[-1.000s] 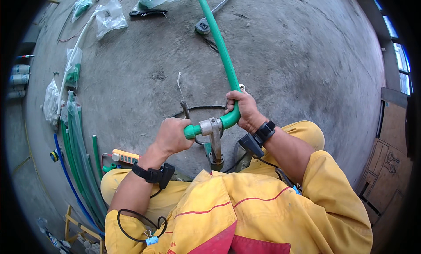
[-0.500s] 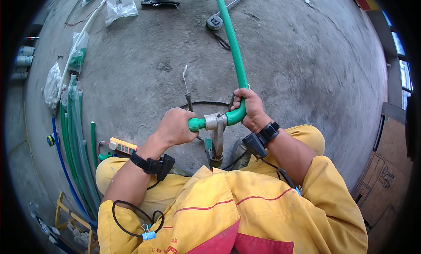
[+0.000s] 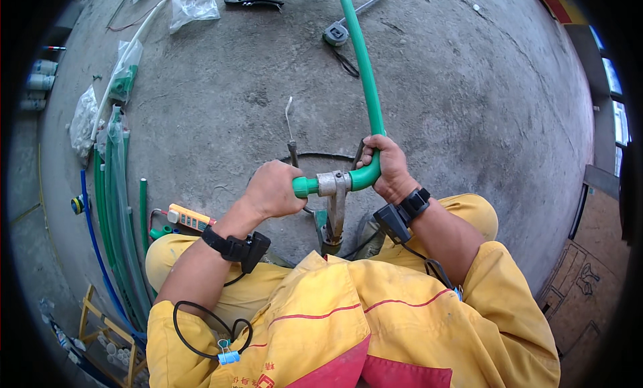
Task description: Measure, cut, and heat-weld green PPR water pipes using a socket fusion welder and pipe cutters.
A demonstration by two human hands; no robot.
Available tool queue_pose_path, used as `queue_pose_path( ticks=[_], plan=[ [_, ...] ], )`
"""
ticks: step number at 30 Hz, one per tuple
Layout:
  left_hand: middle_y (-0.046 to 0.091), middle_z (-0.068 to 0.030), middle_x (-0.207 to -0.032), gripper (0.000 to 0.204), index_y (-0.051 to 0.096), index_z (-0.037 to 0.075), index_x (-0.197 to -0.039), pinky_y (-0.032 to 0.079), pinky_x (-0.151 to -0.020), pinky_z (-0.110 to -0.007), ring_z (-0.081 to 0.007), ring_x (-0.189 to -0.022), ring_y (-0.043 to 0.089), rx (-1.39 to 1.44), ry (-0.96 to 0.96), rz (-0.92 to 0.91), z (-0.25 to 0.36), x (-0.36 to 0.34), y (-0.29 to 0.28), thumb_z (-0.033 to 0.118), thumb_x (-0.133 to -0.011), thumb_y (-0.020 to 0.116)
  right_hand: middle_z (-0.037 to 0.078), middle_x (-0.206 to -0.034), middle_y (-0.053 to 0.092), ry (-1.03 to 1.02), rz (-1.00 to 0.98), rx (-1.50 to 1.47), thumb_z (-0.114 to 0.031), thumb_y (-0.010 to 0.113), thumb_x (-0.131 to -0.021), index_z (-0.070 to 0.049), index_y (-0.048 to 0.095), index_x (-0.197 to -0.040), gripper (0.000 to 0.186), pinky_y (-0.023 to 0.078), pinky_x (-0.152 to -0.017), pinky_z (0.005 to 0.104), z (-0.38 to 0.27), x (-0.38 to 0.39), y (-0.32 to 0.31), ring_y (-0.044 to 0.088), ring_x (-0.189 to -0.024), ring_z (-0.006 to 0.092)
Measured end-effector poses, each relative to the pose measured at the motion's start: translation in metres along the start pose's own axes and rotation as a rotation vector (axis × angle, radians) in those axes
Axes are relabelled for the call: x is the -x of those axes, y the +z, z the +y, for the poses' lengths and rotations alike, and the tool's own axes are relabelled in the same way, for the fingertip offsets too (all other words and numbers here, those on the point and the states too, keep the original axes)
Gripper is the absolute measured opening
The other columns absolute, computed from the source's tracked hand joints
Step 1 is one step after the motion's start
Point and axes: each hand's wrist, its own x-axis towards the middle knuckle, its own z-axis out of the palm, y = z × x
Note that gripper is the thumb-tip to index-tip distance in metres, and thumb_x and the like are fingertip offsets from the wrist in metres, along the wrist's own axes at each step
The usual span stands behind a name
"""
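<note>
My left hand [image 3: 269, 187] is closed on a short green fitting [image 3: 305, 185], left of a metal heating sleeve [image 3: 333, 184] on an upright tool stand [image 3: 333, 220]. My right hand [image 3: 388, 163] wraps round a long green pipe [image 3: 364, 66] at its elbow [image 3: 364, 176], on the sleeve's other side; the pipe runs away from me to the top edge. Two dark handles [image 3: 293, 151] rise behind the sleeve, the right one partly hidden by my right hand. A thin white cord end sticks up above the left one.
A tape measure [image 3: 335, 33], black cutters [image 3: 249, 1] and bagged fittings [image 3: 122, 85] lie on the concrete floor [image 3: 469, 106]. Several green pipes [image 3: 115, 207], a blue pipe [image 3: 94, 227] and a power strip [image 3: 189, 218] are at left, a wooden frame [image 3: 94, 321] lower left. Wooden boards [image 3: 589, 247] are at right.
Both hands and the joined green pipe have shifted slightly up and right in the view, with grips unchanged. The floor items also appear shifted right, as the camera has moved a little.
</note>
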Motion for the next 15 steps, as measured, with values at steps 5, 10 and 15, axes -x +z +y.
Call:
queue_pose_path(
  ticks=[5,10,15],
  plan=[
    [0.065,-0.0185,-0.070,0.015,0.067,0.005,-0.068,0.053,-0.068,-0.043,-0.0368,-0.070,0.064,0.003,-0.102,-0.133,0.0025,-0.0029,-0.0034,0.018,-0.061,0.068,0.002,-0.065,0.047,0.014,-0.027,-0.015,-0.008,0.058,-0.082,-0.007,0.051,-0.082,0.008,0.050,-0.054,0.0353,0.0019,-0.0019,-0.0045,0.048,-0.052,0.0141],
    [0.060,-0.0205,-0.065,0.013,0.065,0.002,-0.068,0.049,-0.059,-0.040,-0.0380,-0.062,0.060,0.063,-0.050,-0.078,-0.0018,-0.0020,-0.0006,0.014,-0.061,0.067,0.002,-0.065,0.047,0.010,-0.053,-0.053,-0.008,0.060,-0.081,-0.007,0.051,-0.083,0.009,0.050,-0.054,0.0350,0.0038,-0.0042,-0.0061,0.049,-0.053,0.0138],
    [0.063,-0.0202,-0.068,0.015,0.066,0.003,-0.066,0.052,-0.066,-0.043,-0.0386,-0.068,0.062,0.062,-0.068,-0.075,-0.0064,-0.0029,0.0039,0.016,-0.060,0.068,0.002,-0.066,0.047,-0.024,-0.010,-0.057,-0.008,0.061,-0.081,-0.007,0.051,-0.082,0.009,0.050,-0.054,0.0347,0.0079,-0.0042,-0.0035,0.049,-0.053,0.0134]
  ],
)
